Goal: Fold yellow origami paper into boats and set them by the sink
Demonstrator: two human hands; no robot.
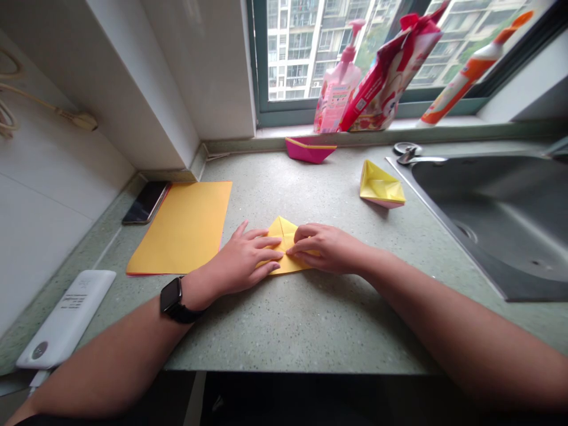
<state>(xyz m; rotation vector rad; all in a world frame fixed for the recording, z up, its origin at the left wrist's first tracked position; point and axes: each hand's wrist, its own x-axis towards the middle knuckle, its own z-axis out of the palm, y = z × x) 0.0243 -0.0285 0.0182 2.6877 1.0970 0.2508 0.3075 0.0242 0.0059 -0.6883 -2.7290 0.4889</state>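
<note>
Both forearms reach in from the near edge and meet in the middle of the tabletop (pixel 310 322). The left hand (pixel 242 261), with a black watch (pixel 172 297) on its wrist, lies flat with its grip open, fingers pressing on the folded yellow paper (pixel 283 228). The right hand (pixel 332 248) is curled, fingertips down on the paper. Whether its grip pinches the paper is hard to tell.

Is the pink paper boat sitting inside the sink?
No, the pink paper boat sits on the countertop, well to the left of the sink.
</note>
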